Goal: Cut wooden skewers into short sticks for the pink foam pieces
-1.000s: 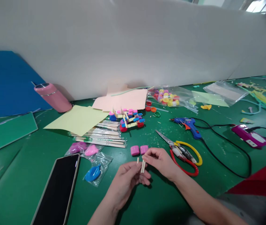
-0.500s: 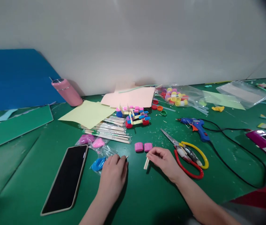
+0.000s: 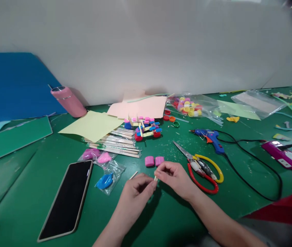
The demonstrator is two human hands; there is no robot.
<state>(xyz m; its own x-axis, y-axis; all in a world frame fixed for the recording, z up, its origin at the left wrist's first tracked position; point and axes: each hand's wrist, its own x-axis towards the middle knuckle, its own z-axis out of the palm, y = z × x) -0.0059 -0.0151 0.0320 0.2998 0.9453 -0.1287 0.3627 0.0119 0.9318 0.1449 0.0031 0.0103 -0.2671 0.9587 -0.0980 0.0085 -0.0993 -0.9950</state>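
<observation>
My right hand pinches the upper end of short wooden sticks, mostly hidden by fingers. From the other side, the thumb and fingertips of my left hand close on their lower end. Another short wooden stick shows just beyond my left knuckles; its near end is hidden. Two pink caps stand side by side just past my fingertips. Left of my left hand, blue clay lies in a clear bag. Scissors with red and yellow handles rest to the right of my right hand.
A black phone lies at left. Behind are bagged wooden sticks, yellow paper and small stick-and-cap models. A blue glue gun trails its cord to a purple power strip. A pink bottle leans at the wall.
My left hand has left the single stick and moved right to meet my right hand, closing on the lower end of the sticks. The view has shifted slightly.
</observation>
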